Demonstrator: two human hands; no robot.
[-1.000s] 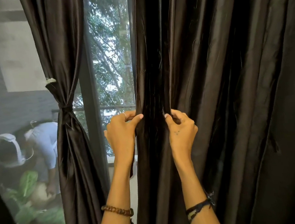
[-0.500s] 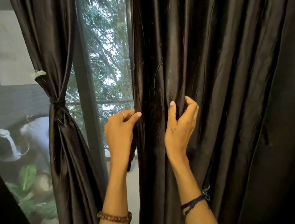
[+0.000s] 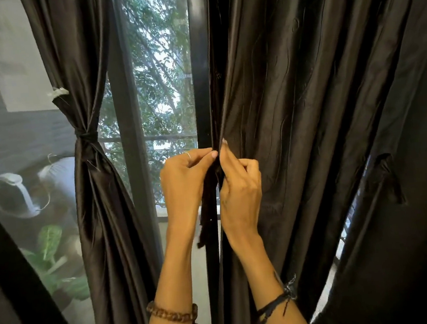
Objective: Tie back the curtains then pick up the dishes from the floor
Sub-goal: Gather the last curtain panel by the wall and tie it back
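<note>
A dark brown satin curtain [image 3: 307, 127] hangs loose over the right half of the window. My left hand [image 3: 183, 182] pinches a dark fabric tie strip [image 3: 208, 214] that dangles down between my wrists at the curtain's left edge. My right hand [image 3: 240, 185] has its fingers curled round the same edge fold, right beside the left hand. A second dark curtain [image 3: 94, 198] on the left is gathered and bound at its waist by a knotted tie [image 3: 86, 136]. No dishes are in view.
A black window frame post [image 3: 198, 59] stands behind my hands, with trees beyond the glass. Another curtain panel [image 3: 406, 222] hangs at the far right with a slit of light beside it. A reflection of a person shows in the left pane [image 3: 29, 191].
My right hand has moved left from the curtain's folds to meet the left hand at the curtain edge. The curtain edge has shifted right, uncovering the frame post and the dangling tie strip.
</note>
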